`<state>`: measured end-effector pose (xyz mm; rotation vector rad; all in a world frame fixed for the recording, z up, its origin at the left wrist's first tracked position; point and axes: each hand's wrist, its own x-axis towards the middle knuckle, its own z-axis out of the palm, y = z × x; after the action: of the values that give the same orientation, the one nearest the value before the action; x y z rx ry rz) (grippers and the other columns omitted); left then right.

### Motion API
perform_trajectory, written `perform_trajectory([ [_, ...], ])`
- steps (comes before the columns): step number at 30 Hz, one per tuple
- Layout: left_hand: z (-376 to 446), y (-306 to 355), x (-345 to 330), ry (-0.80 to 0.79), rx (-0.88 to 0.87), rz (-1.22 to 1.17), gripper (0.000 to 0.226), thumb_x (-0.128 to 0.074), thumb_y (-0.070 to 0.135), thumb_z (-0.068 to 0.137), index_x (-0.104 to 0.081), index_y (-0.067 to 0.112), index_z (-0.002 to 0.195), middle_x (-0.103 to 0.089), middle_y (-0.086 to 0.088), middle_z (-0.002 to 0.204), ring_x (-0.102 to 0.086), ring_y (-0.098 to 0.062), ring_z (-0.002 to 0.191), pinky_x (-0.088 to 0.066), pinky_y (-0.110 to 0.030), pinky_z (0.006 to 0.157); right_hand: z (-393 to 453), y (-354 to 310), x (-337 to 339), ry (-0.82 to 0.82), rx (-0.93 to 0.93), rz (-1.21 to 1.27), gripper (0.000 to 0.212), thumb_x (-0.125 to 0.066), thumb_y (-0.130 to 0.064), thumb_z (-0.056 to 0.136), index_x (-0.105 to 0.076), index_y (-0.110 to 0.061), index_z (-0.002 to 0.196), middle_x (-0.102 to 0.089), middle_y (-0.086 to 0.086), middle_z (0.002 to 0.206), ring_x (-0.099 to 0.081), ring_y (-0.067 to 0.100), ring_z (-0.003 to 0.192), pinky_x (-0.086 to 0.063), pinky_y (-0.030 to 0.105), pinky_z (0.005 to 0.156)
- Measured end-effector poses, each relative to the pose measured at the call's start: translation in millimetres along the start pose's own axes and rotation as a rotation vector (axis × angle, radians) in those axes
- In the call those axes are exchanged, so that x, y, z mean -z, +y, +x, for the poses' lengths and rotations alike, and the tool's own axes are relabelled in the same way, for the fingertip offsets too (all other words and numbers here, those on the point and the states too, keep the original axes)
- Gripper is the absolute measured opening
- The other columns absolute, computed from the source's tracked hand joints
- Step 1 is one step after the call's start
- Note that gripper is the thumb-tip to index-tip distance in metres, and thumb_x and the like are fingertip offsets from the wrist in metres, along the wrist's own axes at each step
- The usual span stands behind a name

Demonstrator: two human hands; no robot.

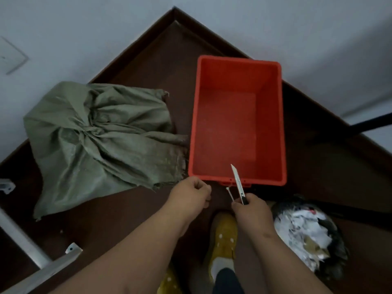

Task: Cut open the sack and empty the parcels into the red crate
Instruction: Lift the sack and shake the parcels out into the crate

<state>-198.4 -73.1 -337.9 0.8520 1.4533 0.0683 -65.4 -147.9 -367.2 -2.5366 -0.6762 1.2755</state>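
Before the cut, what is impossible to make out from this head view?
- Parcels: hidden inside the tied green woven sack.
- Left hand: fist closed; contents unseen.
- Thin white strip beside the silver utility knife in the right hand: too small to identify.
- Empty red plastic crate: near outer wall hidden by rim.

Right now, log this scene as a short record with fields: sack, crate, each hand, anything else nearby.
sack: green woven sack, bunched and knotted at its middle, lying on the dark brown table left of the crate
crate: red plastic crate, nothing inside
right hand: right hand grips a utility knife, blade out, pointing over the crate's near rim; also holds a thin white tie
left hand: left hand, closed loosely, holding nothing visible
other: dark bag of white scraps at lower right
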Motion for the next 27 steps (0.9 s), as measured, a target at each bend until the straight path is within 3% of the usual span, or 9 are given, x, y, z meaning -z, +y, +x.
perform_trajectory([
  [5,-3.8,-40.8,-71.6,-0.092,0.045,0.111,0.017,-0.057,0.026,0.089,-0.057,0.021,0.072,-0.072,-0.009,0.084,-0.062,-0.02,0.071,-0.048,-0.031,0.068,-2.7,103.1,29.1,0.181,-0.225,-0.02,0.013,-0.054,-0.019,0.091,-0.061,-0.009,0.089,-0.062,0.015,0.09,-0.054,0.035,0.083,-0.039,0.034,0.072],
  [8,-1.7,-60.5,-112.1,-0.141,0.056,0.169,0.015,-0.055,0.032,0.086,-0.058,0.021,0.077,-0.073,-0.013,0.093,-0.068,-0.027,0.086,-0.054,-0.041,0.078,5.4,154.5,46.6,0.244,-0.354,-0.053,0.021,-0.05,-0.02,0.094,-0.063,-0.005,0.1,-0.065,0.02,0.102,-0.054,0.037,0.089,-0.04,0.037,0.077],
  [10,0.3,-71.1,-134.6,-0.174,0.071,0.192,0.015,-0.054,0.034,0.089,-0.058,0.021,0.082,-0.071,-0.012,0.099,-0.067,-0.029,0.095,-0.054,-0.042,0.084,9.9,180.5,54.9,0.237,-0.378,-0.075,0.027,-0.05,-0.022,0.094,-0.066,-0.005,0.109,-0.065,0.021,0.105,-0.055,0.037,0.089,-0.041,0.036,0.076],
  [15,5.5,-92.3,-162.6,-0.177,0.093,0.206,0.017,-0.052,0.035,0.093,-0.059,0.02,0.088,-0.067,-0.011,0.102,-0.064,-0.03,0.099,-0.053,-0.046,0.088,19.7,211.8,61.9,0.243,-0.327,-0.041,0.036,-0.049,-0.028,0.096,-0.061,-0.007,0.123,-0.062,0.02,0.115,-0.057,0.038,0.097,-0.042,0.036,0.078],
  [18,8.7,-103.0,-159.7,-0.136,0.113,0.2,0.017,-0.052,0.032,0.095,-0.059,0.018,0.089,-0.068,-0.012,0.101,-0.064,-0.03,0.099,-0.052,-0.046,0.089,17.0,199.6,53.8,0.314,-0.154,0.019,0.036,-0.047,-0.033,0.097,-0.058,-0.005,0.117,-0.063,0.016,0.111,-0.057,0.036,0.1,-0.045,0.038,0.082],
  [22,20.6,-117.3,-142.6,-0.055,0.127,0.13,0.015,-0.052,0.026,0.096,-0.058,0.017,0.086,-0.067,-0.007,0.093,-0.065,-0.022,0.083,-0.053,-0.038,0.076,10.5,164.7,21.5,0.159,0.071,0.1,0.007,-0.041,-0.025,0.1,-0.044,-0.019,0.104,-0.057,0.005,0.083,-0.056,0.029,0.075,-0.041,0.036,0.064],
  [24,28.2,-125.0,-129.0,-0.015,0.128,0.089,0.015,-0.051,0.022,0.097,-0.056,0.014,0.085,-0.064,-0.006,0.087,-0.059,-0.017,0.073,-0.047,-0.027,0.064,15.5,154.1,-2.4,0.062,0.107,0.051,0.003,-0.041,-0.022,0.1,-0.044,-0.022,0.1,-0.057,0.002,0.084,-0.056,0.026,0.077,-0.039,0.033,0.066],
  [27,44.7,-139.9,-102.7,0.059,0.119,0.093,0.015,-0.053,0.02,0.096,-0.057,0.015,0.082,-0.064,-0.003,0.081,-0.057,-0.013,0.067,-0.041,-0.023,0.056,34.2,147.9,-45.0,-0.049,0.021,0.06,0.005,-0.044,-0.021,0.097,-0.048,-0.02,0.097,-0.061,0.004,0.091,-0.059,0.026,0.083,-0.043,0.033,0.07],
])
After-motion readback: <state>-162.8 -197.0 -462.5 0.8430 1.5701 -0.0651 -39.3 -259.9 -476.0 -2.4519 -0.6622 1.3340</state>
